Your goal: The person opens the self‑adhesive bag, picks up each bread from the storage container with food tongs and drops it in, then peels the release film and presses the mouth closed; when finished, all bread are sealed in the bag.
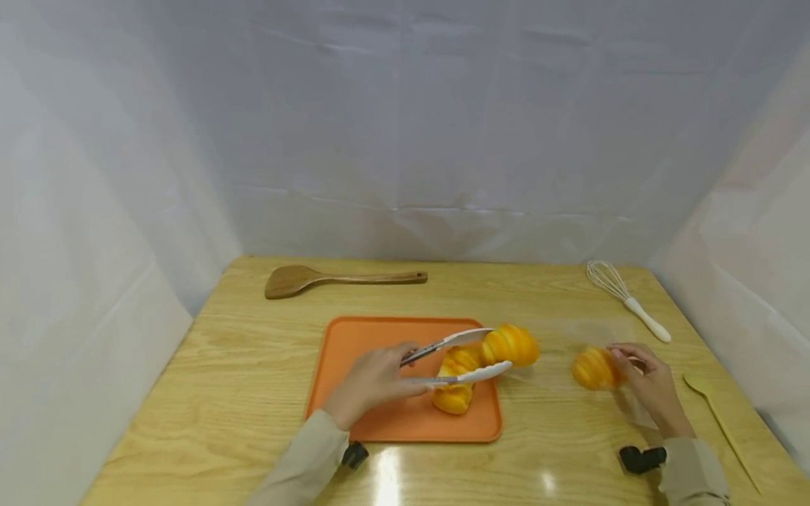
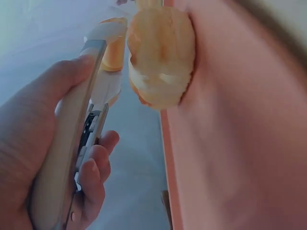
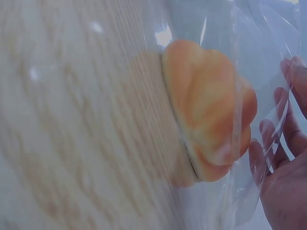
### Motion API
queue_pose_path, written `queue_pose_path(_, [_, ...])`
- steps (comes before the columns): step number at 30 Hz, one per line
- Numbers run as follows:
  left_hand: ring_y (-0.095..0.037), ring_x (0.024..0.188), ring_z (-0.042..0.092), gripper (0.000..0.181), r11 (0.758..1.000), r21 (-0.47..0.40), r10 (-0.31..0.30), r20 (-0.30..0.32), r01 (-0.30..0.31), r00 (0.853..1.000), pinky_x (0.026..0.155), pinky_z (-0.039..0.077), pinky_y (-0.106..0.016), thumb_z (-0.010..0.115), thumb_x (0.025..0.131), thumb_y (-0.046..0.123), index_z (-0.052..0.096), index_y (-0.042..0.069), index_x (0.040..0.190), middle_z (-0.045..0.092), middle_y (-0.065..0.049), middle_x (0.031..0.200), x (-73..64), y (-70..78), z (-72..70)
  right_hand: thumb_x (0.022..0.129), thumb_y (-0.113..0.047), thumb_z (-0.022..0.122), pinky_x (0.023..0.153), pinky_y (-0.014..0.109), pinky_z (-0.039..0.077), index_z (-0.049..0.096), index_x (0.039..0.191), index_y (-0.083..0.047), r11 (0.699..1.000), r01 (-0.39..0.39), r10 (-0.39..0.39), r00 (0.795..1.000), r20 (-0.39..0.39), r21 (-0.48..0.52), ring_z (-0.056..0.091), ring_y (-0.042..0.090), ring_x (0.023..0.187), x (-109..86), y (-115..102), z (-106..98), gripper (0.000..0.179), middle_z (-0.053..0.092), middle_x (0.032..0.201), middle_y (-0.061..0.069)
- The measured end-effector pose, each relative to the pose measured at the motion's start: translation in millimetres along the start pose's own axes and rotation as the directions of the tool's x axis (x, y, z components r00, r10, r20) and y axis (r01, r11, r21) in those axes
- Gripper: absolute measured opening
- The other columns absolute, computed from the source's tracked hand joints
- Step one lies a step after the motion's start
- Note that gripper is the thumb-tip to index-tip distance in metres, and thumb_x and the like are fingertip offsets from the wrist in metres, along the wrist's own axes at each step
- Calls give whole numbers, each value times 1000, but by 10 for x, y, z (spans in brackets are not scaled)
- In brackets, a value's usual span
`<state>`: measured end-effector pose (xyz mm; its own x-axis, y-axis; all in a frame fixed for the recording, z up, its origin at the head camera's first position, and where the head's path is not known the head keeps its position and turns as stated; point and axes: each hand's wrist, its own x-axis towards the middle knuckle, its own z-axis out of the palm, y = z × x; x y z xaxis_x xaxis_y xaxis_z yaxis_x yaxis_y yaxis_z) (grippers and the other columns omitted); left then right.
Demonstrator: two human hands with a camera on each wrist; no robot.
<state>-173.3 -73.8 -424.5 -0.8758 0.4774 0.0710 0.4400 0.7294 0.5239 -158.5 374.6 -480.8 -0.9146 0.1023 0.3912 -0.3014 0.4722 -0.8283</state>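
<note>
Head view: left hand (image 1: 375, 383) holds metal tongs (image 1: 477, 375), arms part-spread, a yellow bread roll (image 1: 514, 345) between their tips, over the right edge of the orange tray (image 1: 370, 334); second roll (image 1: 452, 402) lies on the tray. Right hand (image 1: 652, 386) pinches a clear plastic bag (image 1: 635, 412), bagged roll (image 1: 591, 368) inside. Wooden spatula (image 1: 344, 277) behind tray, whisk (image 1: 626, 302) back right, wooden spoon (image 1: 721, 422) right of the right hand. Left wrist view: thumb and curled fingers on opposite tong arms; second roll shows against tray. Right wrist view: bagged roll under clear film; thumb and fingers slightly apart, bag edge between; grip firmness can't tell.
</note>
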Motion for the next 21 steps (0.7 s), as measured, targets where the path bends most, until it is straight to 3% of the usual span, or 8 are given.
queue_pose_path(8, [-8,63,49,58,995,52,81,57,-84,995,56,42,-23,75,79,54,65,14,119,68,-1,87,383,166,60,97,1,55,81,3,42,70,108,0,999,37,-37,999,-9,-8,55,-12,96,3,17,-4,19,60,103,-30])
queue_pose_path(14, [-10,61,47,64,988,136,62,71,-72,996,56,42,-24,75,76,58,65,14,121,65,0,81,578,256,128,95,4,55,80,3,43,72,105,-3,998,56,-55,998,-37,11,56,-12,96,23,33,12,20,61,102,-30])
queue_pose_path(21, [-9,60,50,59,973,218,56,89,-74,994,55,43,-24,77,78,52,62,13,120,62,2,78,703,308,179,96,2,55,81,3,43,71,106,-3,999,51,-51,998,-24,1,56,-11,96,51,21,19,20,61,103,-29])
